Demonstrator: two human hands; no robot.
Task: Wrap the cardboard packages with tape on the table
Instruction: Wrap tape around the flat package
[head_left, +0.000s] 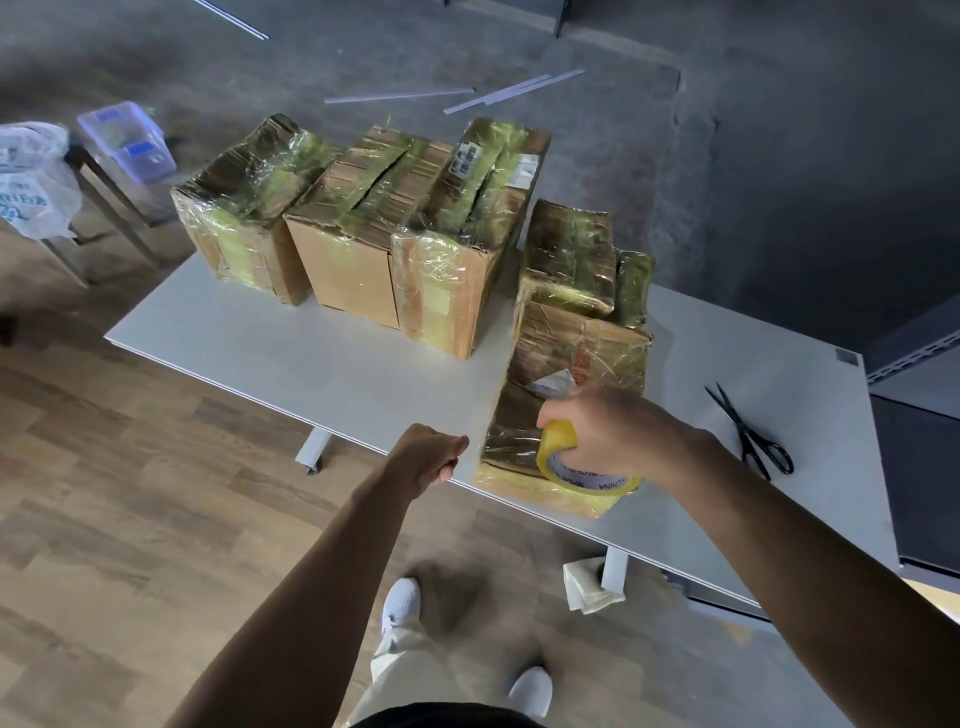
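Note:
Several taped cardboard packages stand on the white table (270, 358): three in a row at the back (236, 218) (358, 244) (457, 270), and a stack at the right. The near package (576, 353) of that stack lies at the table's front edge, with a smaller wrapped package (569, 254) on top. My right hand (618, 431) grips a roll of yellowish tape (563, 452) against the near package's front end. My left hand (431, 457) is curled just left of it, thumb against fingers, seemingly pinching the free end of a clear strip of tape.
Black scissors (753, 436) lie on the table to the right of my right arm. A clear plastic bin (127, 140) and a plastic bag (31, 176) sit on a stand at the left. Crumpled paper (587, 584) lies by a table leg; metal strips (400, 96) lie on the floor.

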